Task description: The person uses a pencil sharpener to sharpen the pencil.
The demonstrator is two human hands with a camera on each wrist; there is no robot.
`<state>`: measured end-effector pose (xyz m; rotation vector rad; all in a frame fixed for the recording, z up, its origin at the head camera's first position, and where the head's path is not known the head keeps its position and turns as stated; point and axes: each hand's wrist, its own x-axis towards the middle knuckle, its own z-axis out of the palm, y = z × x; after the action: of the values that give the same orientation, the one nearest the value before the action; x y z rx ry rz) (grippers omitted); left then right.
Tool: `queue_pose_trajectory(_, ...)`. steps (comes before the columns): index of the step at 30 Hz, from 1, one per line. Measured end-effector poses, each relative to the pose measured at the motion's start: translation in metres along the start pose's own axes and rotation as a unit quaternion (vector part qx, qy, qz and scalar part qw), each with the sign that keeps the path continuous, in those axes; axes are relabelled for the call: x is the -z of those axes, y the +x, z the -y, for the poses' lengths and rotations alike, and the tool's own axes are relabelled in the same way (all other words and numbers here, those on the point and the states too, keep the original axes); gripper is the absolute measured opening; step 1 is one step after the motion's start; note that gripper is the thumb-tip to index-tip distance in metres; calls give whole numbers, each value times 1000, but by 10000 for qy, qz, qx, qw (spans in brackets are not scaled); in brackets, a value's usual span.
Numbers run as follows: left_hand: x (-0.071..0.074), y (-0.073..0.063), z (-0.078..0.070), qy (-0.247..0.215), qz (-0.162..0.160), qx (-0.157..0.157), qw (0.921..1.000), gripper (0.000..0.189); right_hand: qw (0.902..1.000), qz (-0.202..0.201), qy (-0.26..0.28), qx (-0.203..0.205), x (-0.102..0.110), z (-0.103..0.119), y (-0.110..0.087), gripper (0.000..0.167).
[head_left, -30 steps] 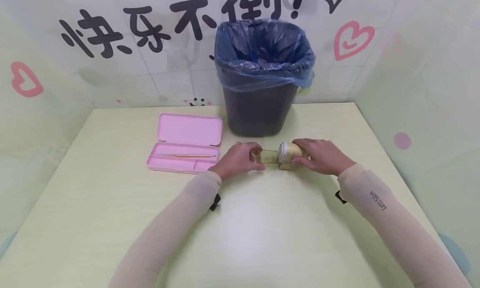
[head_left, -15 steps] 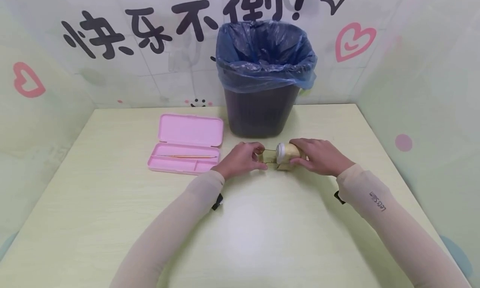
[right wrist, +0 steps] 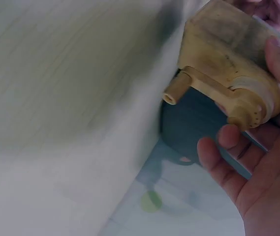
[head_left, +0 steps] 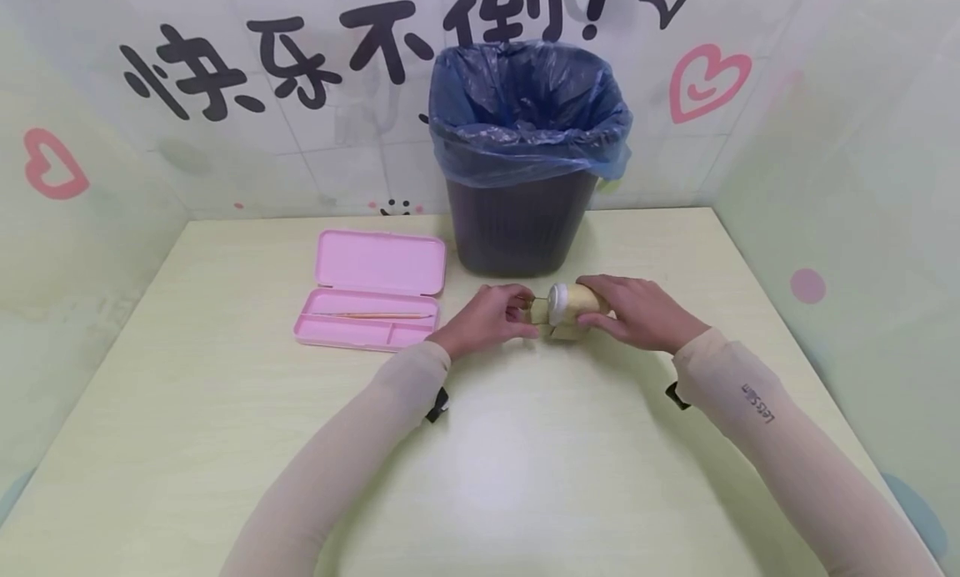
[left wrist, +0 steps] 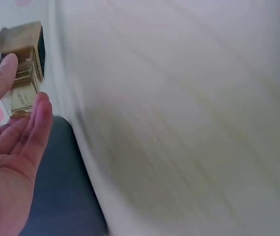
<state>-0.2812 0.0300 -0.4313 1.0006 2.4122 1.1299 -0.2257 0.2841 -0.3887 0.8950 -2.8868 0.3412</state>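
A yellow hand-crank pencil sharpener [head_left: 576,303] lies between the two hands, with a white ring on its upper round part. My right hand [head_left: 637,312] holds its right side, thumb and fingers around the body. In the right wrist view, its crank [right wrist: 206,86] juts out close to that hand's fingertips. My left hand [head_left: 483,320] curls its thumb and fingers around the outer end of the see-through yellowish drawer [head_left: 538,312]. Seen from the left wrist, the drawer [left wrist: 23,97] sticks partly out of the box-shaped body [left wrist: 22,38]. The left fingertips partly hide its end.
An open pink pencil case [head_left: 381,264] lies left of the hands, with a thin orange pencil-like stick [head_left: 375,315] inside. Behind the sharpener stands a dark bin [head_left: 517,223] lined with a blue bag [head_left: 525,156]. Walls enclose the table [head_left: 480,469] at the back and sides.
The sharpener body has shifted slightly left in the right hand, and the left hand a little to the right. Less of the drawer shows between them.
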Motion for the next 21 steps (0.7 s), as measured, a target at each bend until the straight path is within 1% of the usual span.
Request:
queue_pose_trajectory(4, -3, 3, -1, -44, 23, 7, 10000, 52, 10000, -30, 66, 58, 1, 3, 4, 47)
queue_pose_trajectory(8, -3, 4, 1, -121, -33, 21, 9999, 53, 9999, -62, 100, 42, 0, 3, 4, 47)
queue_pose_trajectory(21, -11, 8, -2, 100, -124, -57, 9999, 50, 9997, -152, 85, 173, -5, 3, 5, 48)
